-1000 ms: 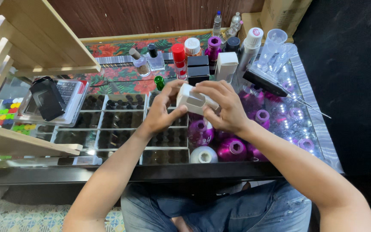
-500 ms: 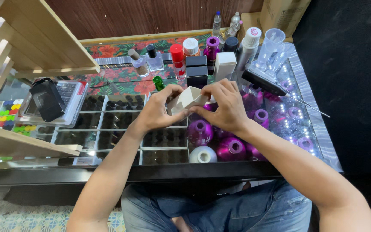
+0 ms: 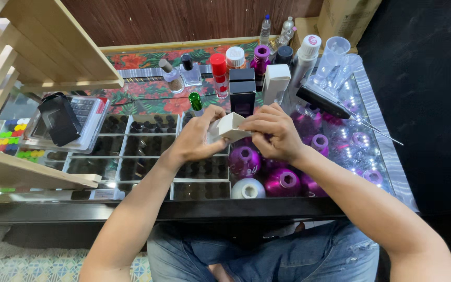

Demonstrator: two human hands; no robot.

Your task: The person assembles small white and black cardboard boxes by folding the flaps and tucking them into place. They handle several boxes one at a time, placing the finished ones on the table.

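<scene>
A small white cardboard box (image 3: pixel 226 127) is held between both hands above the glass counter. My left hand (image 3: pixel 197 137) grips its left side from below, fingers curled around it. My right hand (image 3: pixel 272 130) pinches the box's right end, where a flap is folded up. Beneath the hands, under the glass, lie round purple bottles (image 3: pixel 245 161) and one white round bottle (image 3: pixel 248 189). Just behind the box stand a black box (image 3: pixel 242 97) and a white box (image 3: pixel 276 83).
Bottles with red, white, purple and black caps (image 3: pixel 218 67) line the counter's back, on a floral mat (image 3: pixel 147 89). A calculator (image 3: pixel 86 112) with a black box (image 3: pixel 58 119) sits left, under wooden shelves (image 3: pixel 53 47). Clear cups (image 3: pixel 335 55) and a black tool (image 3: pixel 322 101) stand right.
The white box was turned in my hands from flat side up to one corner up, with a flap raised. Both hands stayed over the same spot.
</scene>
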